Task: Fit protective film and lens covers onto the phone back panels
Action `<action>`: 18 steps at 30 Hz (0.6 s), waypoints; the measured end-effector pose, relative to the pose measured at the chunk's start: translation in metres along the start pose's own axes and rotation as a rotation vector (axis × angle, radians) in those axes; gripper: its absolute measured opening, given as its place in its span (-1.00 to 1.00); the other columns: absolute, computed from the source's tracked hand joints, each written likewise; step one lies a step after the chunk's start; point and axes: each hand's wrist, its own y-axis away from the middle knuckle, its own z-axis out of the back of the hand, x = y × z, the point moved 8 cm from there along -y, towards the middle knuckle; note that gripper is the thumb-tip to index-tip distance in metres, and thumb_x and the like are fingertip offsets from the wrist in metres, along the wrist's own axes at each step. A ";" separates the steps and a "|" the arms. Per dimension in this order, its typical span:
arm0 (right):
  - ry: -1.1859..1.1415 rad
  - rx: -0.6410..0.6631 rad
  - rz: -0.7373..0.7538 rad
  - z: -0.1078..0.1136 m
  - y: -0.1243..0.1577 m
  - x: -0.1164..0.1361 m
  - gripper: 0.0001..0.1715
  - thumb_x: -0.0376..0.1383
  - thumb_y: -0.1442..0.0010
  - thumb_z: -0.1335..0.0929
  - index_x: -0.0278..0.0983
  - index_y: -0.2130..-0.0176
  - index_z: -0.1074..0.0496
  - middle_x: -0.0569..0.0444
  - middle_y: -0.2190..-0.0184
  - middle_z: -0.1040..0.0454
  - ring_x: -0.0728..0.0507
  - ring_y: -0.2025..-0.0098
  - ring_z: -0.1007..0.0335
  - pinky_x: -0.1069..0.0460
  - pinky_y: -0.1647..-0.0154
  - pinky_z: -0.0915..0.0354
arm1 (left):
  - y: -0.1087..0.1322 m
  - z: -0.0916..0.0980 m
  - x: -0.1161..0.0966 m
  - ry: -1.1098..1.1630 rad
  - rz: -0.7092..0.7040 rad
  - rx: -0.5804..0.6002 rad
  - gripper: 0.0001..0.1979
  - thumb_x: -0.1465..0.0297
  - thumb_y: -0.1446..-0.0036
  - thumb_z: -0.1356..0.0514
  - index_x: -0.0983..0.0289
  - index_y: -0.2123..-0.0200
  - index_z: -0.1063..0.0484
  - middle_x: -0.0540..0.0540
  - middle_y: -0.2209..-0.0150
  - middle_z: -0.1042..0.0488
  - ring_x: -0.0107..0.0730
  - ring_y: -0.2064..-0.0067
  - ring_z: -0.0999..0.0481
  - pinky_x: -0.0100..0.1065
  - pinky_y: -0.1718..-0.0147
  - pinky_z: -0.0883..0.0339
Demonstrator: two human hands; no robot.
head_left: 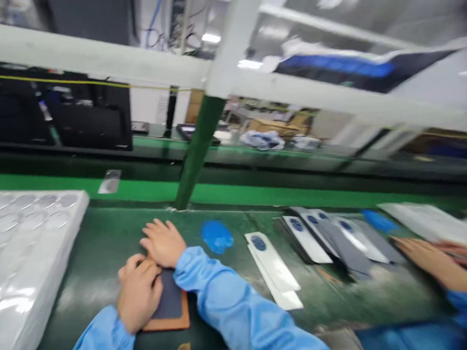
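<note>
**Orange-edged board [185, 314] under two hands**

Dark sheet [168, 302] lies on the board, lower centre of the frame. Left hand [139, 294]: fingers curl narrowly over the board's upper edge. Right hand [163, 244]: fingers spread loosely just above; any grip there cannot be told. Both wrists angle inward, apparently to steady that edge. Just right, blue blob-shaped film [216, 236], then offset white cards with blue circles [272, 268], then a fanned row of similar cards [321, 238], overlapped perhaps for easy picking. Far right, a co-worker's blurred hand [439, 262]. Lower left, a plastic-wrapped tray of clear discs [73, 207] on the green bench [84, 276].
</note>
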 end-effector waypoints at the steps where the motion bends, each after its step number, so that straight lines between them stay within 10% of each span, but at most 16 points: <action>1: 0.014 -0.003 -0.021 -0.007 -0.005 -0.002 -0.52 -0.01 -0.37 -0.19 -0.09 -0.18 -0.30 0.08 -0.27 -0.29 -0.26 -0.34 -0.07 -0.34 -0.26 -0.10 | 0.000 -0.002 0.003 -0.006 -0.030 -0.026 -0.82 0.42 -0.16 -0.15 0.15 0.26 -0.56 0.08 0.13 -0.58 -0.01 -0.04 -0.35 -0.05 -0.01 -0.20; 9: -0.011 -0.028 -0.088 -0.029 -0.005 -0.014 -0.40 0.04 -0.35 -0.17 -0.09 -0.27 -0.21 0.04 -0.36 -0.14 -0.27 -0.42 0.13 -0.39 -0.34 0.11 | 0.015 -0.009 0.012 -0.078 -0.197 -0.118 -0.82 0.35 -0.22 -0.12 0.18 0.37 -0.52 0.10 0.29 -0.57 -0.11 0.08 -0.46 -0.17 0.10 -0.29; 18: 0.104 -0.454 -0.205 0.032 0.045 0.015 -0.52 -0.01 -0.27 -0.30 -0.11 -0.11 -0.37 0.15 -0.20 -0.35 -0.24 -0.34 -0.05 -0.19 -0.38 0.07 | 0.031 -0.023 0.023 -0.050 -0.246 -0.258 -0.90 0.33 -0.13 -0.20 0.13 0.31 -0.52 0.11 0.09 -0.60 -0.13 0.11 -0.59 -0.19 0.12 -0.48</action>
